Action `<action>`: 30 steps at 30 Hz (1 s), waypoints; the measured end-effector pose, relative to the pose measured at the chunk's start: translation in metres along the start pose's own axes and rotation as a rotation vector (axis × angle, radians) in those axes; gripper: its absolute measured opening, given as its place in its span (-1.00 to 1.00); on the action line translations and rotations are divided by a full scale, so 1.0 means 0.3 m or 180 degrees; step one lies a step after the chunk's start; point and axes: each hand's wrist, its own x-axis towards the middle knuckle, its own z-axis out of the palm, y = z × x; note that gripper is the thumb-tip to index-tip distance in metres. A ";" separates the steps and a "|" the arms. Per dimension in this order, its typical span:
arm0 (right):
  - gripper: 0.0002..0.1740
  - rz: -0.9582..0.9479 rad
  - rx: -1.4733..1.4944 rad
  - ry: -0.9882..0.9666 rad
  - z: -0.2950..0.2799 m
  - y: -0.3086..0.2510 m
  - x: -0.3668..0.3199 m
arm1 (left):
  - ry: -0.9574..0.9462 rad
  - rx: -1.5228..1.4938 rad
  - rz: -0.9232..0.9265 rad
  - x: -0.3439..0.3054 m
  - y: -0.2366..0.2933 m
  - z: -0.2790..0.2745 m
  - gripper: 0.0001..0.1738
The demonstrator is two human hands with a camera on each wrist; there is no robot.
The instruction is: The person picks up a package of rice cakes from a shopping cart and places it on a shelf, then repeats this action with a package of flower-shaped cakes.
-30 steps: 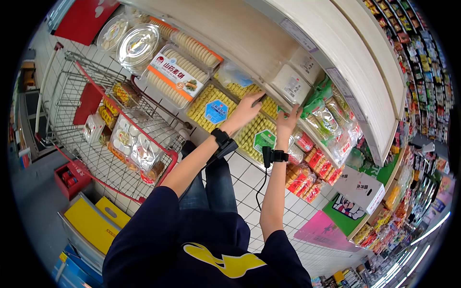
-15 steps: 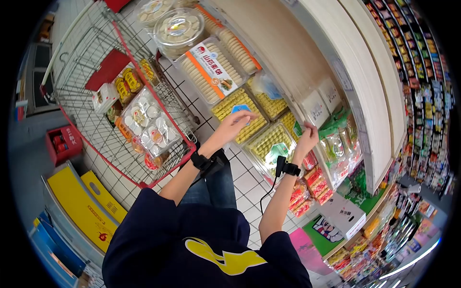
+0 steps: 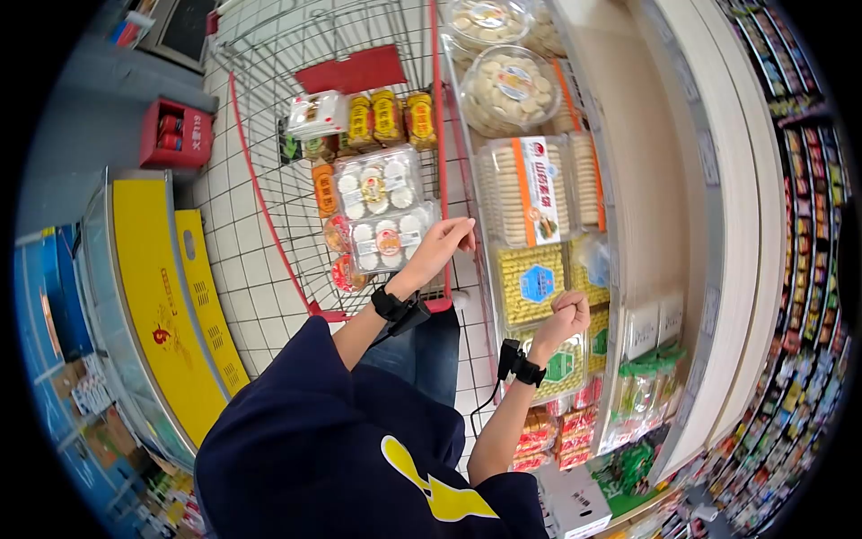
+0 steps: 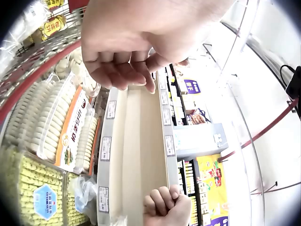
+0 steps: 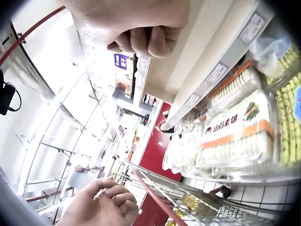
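Observation:
In the head view my left hand (image 3: 440, 250) hangs by the red side rail of the shopping cart (image 3: 446, 117), its fingers loosely bent and holding nothing. My right hand (image 3: 561, 325) is balled up over the yellow snack trays, with nothing seen in it; the left wrist view shows the same fist (image 4: 167, 205). Below it lie a clear tray with a blue label (image 3: 537, 283) and one with a green label (image 3: 558, 366). Farther up sits a clear box of pale round biscuits (image 3: 512, 193) with an orange and white band.
The cart holds clear packs of white round cakes (image 3: 377, 184), yellow-wrapped packs (image 3: 386, 117) and a white pack (image 3: 317, 114). Round clear tubs (image 3: 512, 85) stand at the display's far end. A pale shelf (image 3: 651, 180) runs along the right; a yellow-topped case (image 3: 153, 296) stands left.
The view has swung toward the cart. Both hands have drawn back from the snack trays by the shelf; the left is now at the cart's rail and the right has curled into a fist.

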 end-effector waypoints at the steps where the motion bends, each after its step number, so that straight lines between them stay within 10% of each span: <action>1: -0.79 0.0005 0.0009 -0.0068 0.040 0.007 -0.006 | 0.0064 -0.0015 0.0020 -0.002 -0.002 -0.040 -0.55; 24: -0.77 0.1641 0.0037 -0.2508 1.019 0.256 -0.189 | 0.2296 -0.1747 0.0040 0.060 -0.081 -1.005 -0.58; 30: -0.81 0.1280 -0.0130 -0.2780 1.289 0.458 -0.148 | 0.2847 -0.2114 0.0246 0.238 -0.172 -1.217 -0.66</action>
